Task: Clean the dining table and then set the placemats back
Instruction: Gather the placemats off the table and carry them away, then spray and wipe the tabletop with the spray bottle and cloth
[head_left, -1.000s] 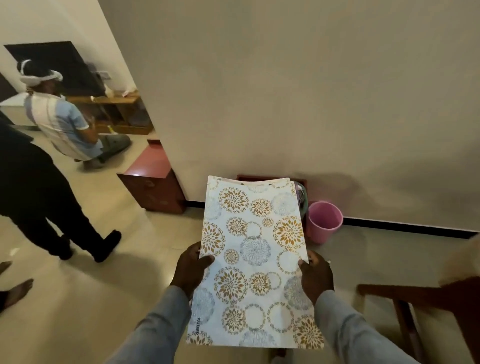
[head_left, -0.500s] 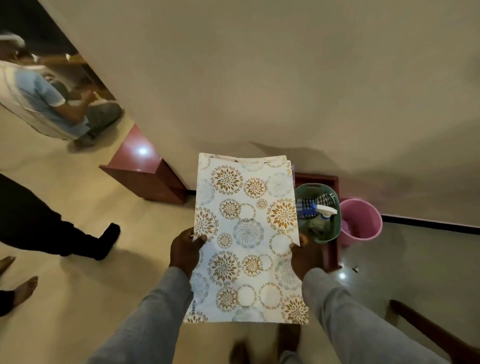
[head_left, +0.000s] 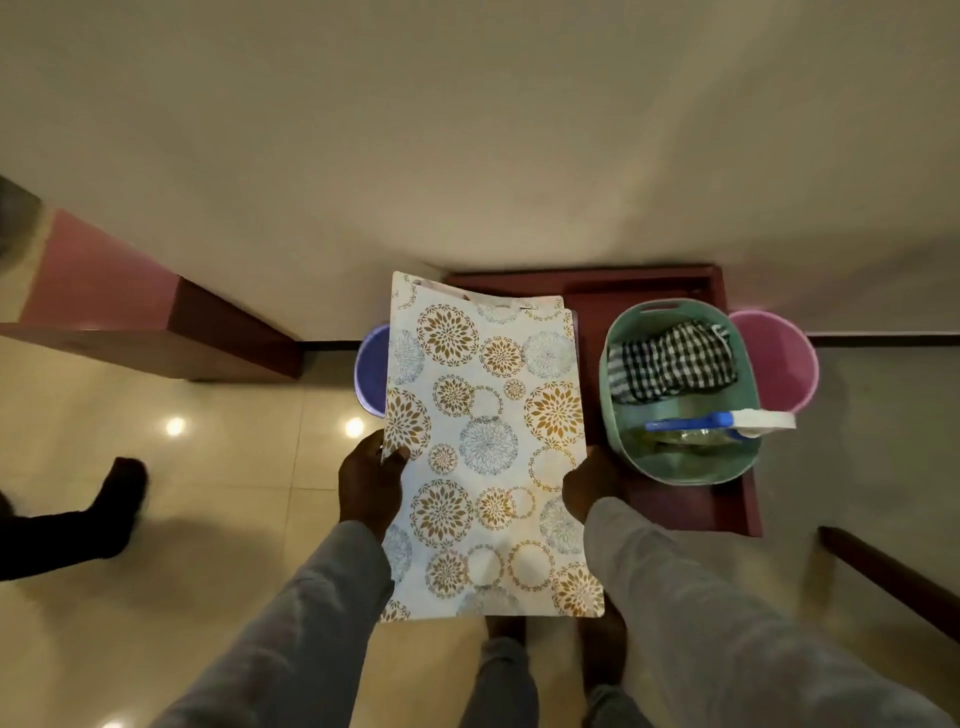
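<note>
Patterned placemats (head_left: 488, 441), stacked several deep, were held flat between a person's two hands above the left side of a low maroon stand (head_left: 727, 504) against the wall. The left hand (head_left: 370, 480) pinched the stack's left edge, thumb on top; the right hand (head_left: 589, 483) gripped the right edge, mostly hidden beneath it, a two-sided hold that likely kept the thin mats level and together. On the stand's right half sat a green basket (head_left: 623, 452) holding a checked cloth (head_left: 672, 361) and spray bottle (head_left: 727, 422), apparently staged for wiping the table. Pink (head_left: 779, 358) and purple (head_left: 371, 369) buckets flanked the stand.
</note>
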